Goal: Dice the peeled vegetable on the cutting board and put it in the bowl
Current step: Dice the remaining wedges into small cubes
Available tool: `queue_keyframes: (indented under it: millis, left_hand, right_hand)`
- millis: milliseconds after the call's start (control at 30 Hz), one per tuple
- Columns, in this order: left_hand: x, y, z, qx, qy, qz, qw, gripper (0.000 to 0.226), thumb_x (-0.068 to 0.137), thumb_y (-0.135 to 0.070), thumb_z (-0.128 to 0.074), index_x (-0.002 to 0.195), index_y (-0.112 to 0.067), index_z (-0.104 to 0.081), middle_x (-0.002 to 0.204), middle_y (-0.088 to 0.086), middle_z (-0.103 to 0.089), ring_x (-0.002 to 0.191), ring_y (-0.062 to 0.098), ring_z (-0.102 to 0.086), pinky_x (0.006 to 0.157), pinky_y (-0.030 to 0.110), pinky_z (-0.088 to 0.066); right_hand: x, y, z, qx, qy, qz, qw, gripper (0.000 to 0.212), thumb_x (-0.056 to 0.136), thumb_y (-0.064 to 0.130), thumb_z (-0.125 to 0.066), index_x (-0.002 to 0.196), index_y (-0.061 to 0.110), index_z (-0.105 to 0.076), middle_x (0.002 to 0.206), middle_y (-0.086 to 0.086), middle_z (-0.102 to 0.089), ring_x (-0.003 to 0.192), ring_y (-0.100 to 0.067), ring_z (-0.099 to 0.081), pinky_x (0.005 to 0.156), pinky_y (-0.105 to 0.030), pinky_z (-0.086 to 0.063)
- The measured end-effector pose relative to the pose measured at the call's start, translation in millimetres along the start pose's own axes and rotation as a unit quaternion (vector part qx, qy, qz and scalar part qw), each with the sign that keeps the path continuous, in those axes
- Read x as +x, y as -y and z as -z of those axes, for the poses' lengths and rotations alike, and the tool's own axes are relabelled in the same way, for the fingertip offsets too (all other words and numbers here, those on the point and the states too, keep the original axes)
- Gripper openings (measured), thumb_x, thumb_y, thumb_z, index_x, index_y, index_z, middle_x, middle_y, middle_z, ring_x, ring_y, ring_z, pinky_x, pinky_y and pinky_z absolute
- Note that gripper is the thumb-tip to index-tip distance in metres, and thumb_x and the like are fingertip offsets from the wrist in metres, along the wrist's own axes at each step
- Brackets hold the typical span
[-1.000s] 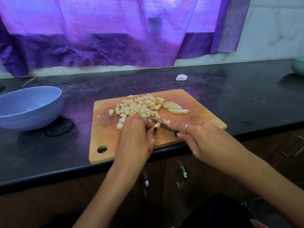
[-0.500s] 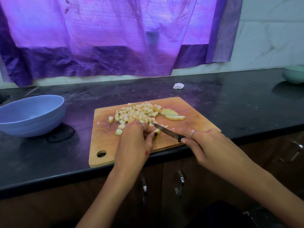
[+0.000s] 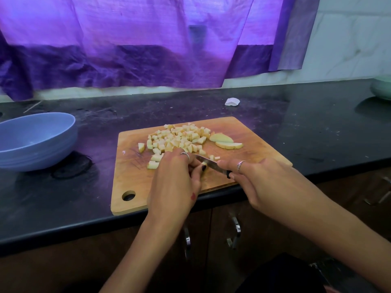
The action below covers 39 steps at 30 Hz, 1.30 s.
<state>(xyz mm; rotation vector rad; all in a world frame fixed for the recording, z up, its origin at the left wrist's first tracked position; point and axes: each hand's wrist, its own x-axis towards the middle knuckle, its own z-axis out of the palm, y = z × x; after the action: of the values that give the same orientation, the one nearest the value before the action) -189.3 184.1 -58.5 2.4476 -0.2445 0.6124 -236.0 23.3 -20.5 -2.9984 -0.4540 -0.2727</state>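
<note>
A counter carries a bowl at left and a board heaped with dice beside two slices. The left hand pinches a piece on the board; the right hand grips a knife, its blade against that piece.

Both my forearms are showing bare, with no sleeves in view. My left hand is wearing a thin silver ring and dark polish on the thumbnail; a small red mark is showing near its wrist. My right hand is wearing a banded silver ring.
</note>
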Motion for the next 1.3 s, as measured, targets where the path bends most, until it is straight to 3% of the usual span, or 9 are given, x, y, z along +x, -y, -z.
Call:
queue_keyframes:
  millis: [100,300,400,500,767,900,1100,1233,1300]
  left_hand:
    - [-0.9,0.7,0.6,0.001,-0.002,0.000,1.000,0.013,0.089,-0.031,-0.062,0.091,-0.022,-0.071,0.090,-0.010,-0.055,0.074,0.003,-0.045,0.064,0.014,-0.035]
    - [-2.9,0.7,2.8,0.001,0.001,-0.007,1.000,0.013,0.089,-0.030,-0.062,0.092,-0.021,-0.071,0.090,-0.011,-0.053,0.080,0.002,-0.043,0.068,0.015,-0.032]
    - [-4.7,3.2,5.0,-0.003,0.012,-0.019,1.000,0.014,0.090,-0.026,-0.062,0.099,-0.022,-0.071,0.091,-0.011,-0.054,0.089,0.004,-0.047,0.073,0.017,-0.037]
    - [-5.7,4.3,6.4,-0.007,0.013,-0.018,1.000,0.015,0.089,-0.025,-0.062,0.102,-0.024,-0.070,0.092,-0.011,-0.055,0.090,0.005,-0.049,0.075,0.018,-0.040]
    - [-3.6,2.8,4.6,-0.015,0.006,-0.006,1.000,0.009,0.088,-0.025,-0.063,0.094,-0.024,-0.070,0.088,-0.013,-0.053,0.087,0.003,-0.048,0.072,0.015,-0.038]
    - [-1.2,2.7,5.7,-0.023,0.007,-0.006,1.000,0.007,0.087,-0.023,-0.065,0.089,-0.023,-0.072,0.086,-0.013,-0.054,0.086,0.005,-0.049,0.071,0.017,-0.038]
    - [-0.5,4.1,5.0,-0.021,0.011,-0.007,1.000,0.006,0.086,-0.022,-0.065,0.085,-0.021,-0.072,0.087,-0.012,-0.056,0.086,0.004,-0.049,0.070,0.017,-0.037]
    - [-1.8,3.8,5.6,-0.022,0.017,-0.007,1.000,0.005,0.086,-0.023,-0.065,0.085,-0.023,-0.071,0.086,-0.013,-0.056,0.087,0.006,-0.050,0.071,0.018,-0.040]
    - [-2.1,3.2,6.0,-0.023,0.016,-0.009,1.000,0.005,0.087,-0.024,-0.065,0.086,-0.024,-0.070,0.083,-0.015,-0.052,0.086,0.005,-0.049,0.070,0.017,-0.038]
  right_hand:
    - [1.6,-1.1,-3.8,-0.026,0.015,-0.005,1.000,0.047,0.102,0.033,-0.032,0.142,0.051,-0.017,0.081,0.003,-0.048,0.077,-0.020,-0.050,0.056,-0.028,-0.037]
    - [-3.8,-12.0,-6.9,-0.056,0.004,0.002,0.998,0.049,0.100,0.034,-0.035,0.140,0.053,-0.013,0.102,0.005,-0.061,0.091,-0.019,-0.059,0.068,-0.032,-0.049]
    - [-5.4,-9.5,-5.7,0.047,-0.021,-0.011,0.999,0.040,0.099,0.038,-0.036,0.136,0.052,-0.030,0.092,0.004,-0.064,0.080,-0.017,-0.059,0.070,-0.035,-0.051]
    - [-6.8,-5.4,-7.5,0.110,-0.035,-0.014,0.993,0.039,0.097,0.037,-0.042,0.134,0.050,-0.039,0.078,0.005,-0.061,0.060,-0.011,-0.052,0.061,-0.033,-0.050]
    - [-9.6,-4.0,-8.7,0.101,-0.025,-0.004,0.995,0.037,0.097,0.036,-0.043,0.132,0.047,-0.044,0.067,0.005,-0.052,0.050,-0.011,-0.043,0.047,-0.023,-0.035]
    - [-3.3,-1.2,-6.5,0.114,0.007,-0.014,0.993,0.037,0.097,0.036,-0.043,0.132,0.049,-0.043,0.075,0.007,-0.053,0.052,-0.012,-0.047,0.049,-0.023,-0.040]
    - [5.4,2.7,-8.6,0.109,0.020,-0.025,0.993,0.037,0.097,0.040,-0.041,0.132,0.050,-0.039,0.076,0.010,-0.045,0.057,-0.007,-0.045,0.049,-0.018,-0.028]
    - [0.5,1.3,0.5,0.025,0.010,-0.012,1.000,0.041,0.098,0.042,-0.032,0.137,0.053,-0.028,0.089,0.005,-0.060,0.074,-0.014,-0.055,0.058,-0.028,-0.044]
    - [-1.2,0.4,1.3,0.037,0.002,-0.016,0.999,0.040,0.098,0.041,-0.033,0.137,0.053,-0.031,0.087,0.005,-0.062,0.077,-0.015,-0.057,0.065,-0.033,-0.049]
